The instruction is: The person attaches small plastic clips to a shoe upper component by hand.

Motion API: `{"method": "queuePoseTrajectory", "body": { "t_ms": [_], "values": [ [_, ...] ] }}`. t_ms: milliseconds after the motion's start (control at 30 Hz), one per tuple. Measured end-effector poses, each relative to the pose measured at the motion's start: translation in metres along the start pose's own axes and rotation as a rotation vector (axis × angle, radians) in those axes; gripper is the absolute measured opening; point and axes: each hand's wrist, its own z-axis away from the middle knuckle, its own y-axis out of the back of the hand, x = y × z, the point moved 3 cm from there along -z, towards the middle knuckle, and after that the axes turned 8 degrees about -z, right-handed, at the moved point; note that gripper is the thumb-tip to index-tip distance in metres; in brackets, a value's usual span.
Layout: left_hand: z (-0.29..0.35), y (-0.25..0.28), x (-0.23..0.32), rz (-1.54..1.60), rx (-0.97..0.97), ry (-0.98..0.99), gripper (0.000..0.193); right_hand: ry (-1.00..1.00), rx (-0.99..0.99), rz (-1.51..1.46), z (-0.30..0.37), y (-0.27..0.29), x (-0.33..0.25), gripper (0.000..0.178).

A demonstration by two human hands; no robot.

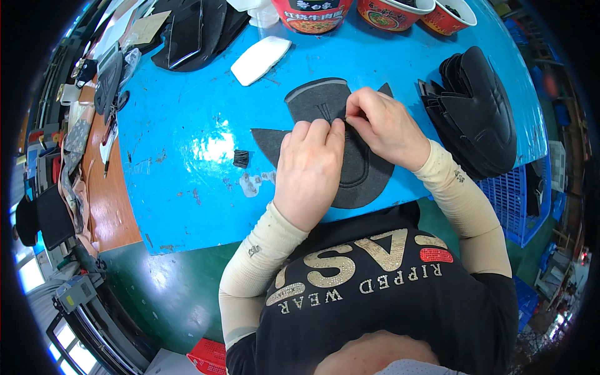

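Observation:
A dark grey, shaped fabric piece [362,188], which looks like a shoe upper, lies flat on the blue tabletop in front of me. It has a raised curved seam and pointed side wings. My left hand [311,169] rests over its left half, thumb and forefinger pinched together near the middle. Close by, the fingertips of my right hand [389,128] pinch at the same spot. Whatever is between the fingertips is too small to make out. Left of the piece sits a small bundle of short black strips [240,158].
A stack of black shaped pieces [480,112] stands at the right table edge, above a blue plastic crate [509,203]. A white pad [260,60], black sheets [215,31] and instant noodle tubs [387,14] occupy the far side. An orange-brown table [109,200] adjoins at left.

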Motion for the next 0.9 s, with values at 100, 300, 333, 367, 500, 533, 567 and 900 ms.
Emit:
{"method": "queuePoseTrajectory", "body": {
  "t_ms": [100,300,333,367,500,533,567,900],
  "values": [
    [-0.002,-0.003,0.004,-0.061,-0.025,-0.014,0.029,0.056,0.001,0.016,0.001,-0.001,0.002,0.014],
    [-0.005,-0.004,0.007,-0.102,-0.014,-0.020,0.027,0.157,0.114,0.173,0.015,0.006,-0.004,0.014],
    [-0.005,-0.004,0.007,-0.103,-0.021,-0.020,0.027,0.155,0.115,0.174,0.017,0.004,-0.006,0.014],
    [-0.004,-0.004,0.008,-0.101,-0.021,-0.022,0.027,0.158,0.115,0.232,0.018,0.001,-0.008,0.014],
    [0.001,-0.002,0.005,-0.101,-0.022,-0.001,0.027,0.155,0.121,0.250,0.018,-0.002,-0.008,0.017],
    [0.001,-0.003,0.005,-0.088,-0.026,0.002,0.027,0.165,0.122,0.255,0.020,-0.002,-0.005,0.017],
    [0.001,-0.003,0.004,-0.091,-0.016,0.004,0.027,0.126,0.166,0.190,0.024,0.000,0.001,0.017],
    [0.036,0.003,-0.001,1.373,0.158,0.648,0.015,-0.451,0.154,-0.850,0.041,-0.010,-0.036,0.010]
  ]
}}
